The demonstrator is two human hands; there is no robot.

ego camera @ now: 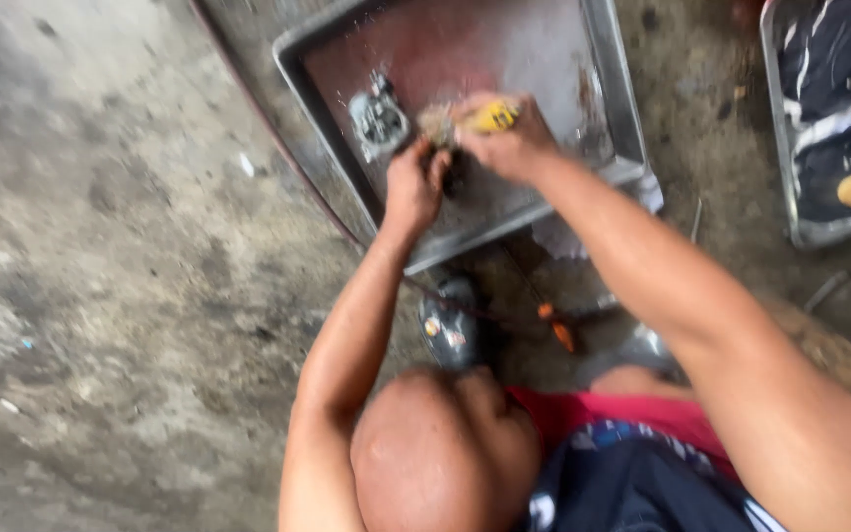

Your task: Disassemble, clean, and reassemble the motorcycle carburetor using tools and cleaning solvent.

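Blurry head view, person crouched over a shallow metal tray (608,108) on a stained concrete floor (110,246). Right hand (509,143) is clenched around a yellow-handled brush (484,118), bristle end pointing left toward the left hand; exact bristle contact is smeared by blur. Left hand (413,187) is closed on a small dark part (452,177) held low over the tray's near side, just under the brush tip; what the part is can't be made out. A grey metal engine-type part (378,120) lies in the tray just left of both hands, apart from them, not being touched. Tray floor shows reddish wet film with pale streaks, so scrubbing looks under way, not finished: the dark part is in hand, the grey part sits loose in the tray, nothing looks set aside as clean. Room: tray's near rim is right below the left wrist, hands work close to that edge; far half of the tray is open. Left of the tray is bare floor with a thin hose or cable (277,138) running along the tray's left edge. Below the tray near the knee, a small dark container (448,330) and an orange-handled tool (555,327) crowd the floor. A second tray (790,148) with dark cloth sits well apart at right.
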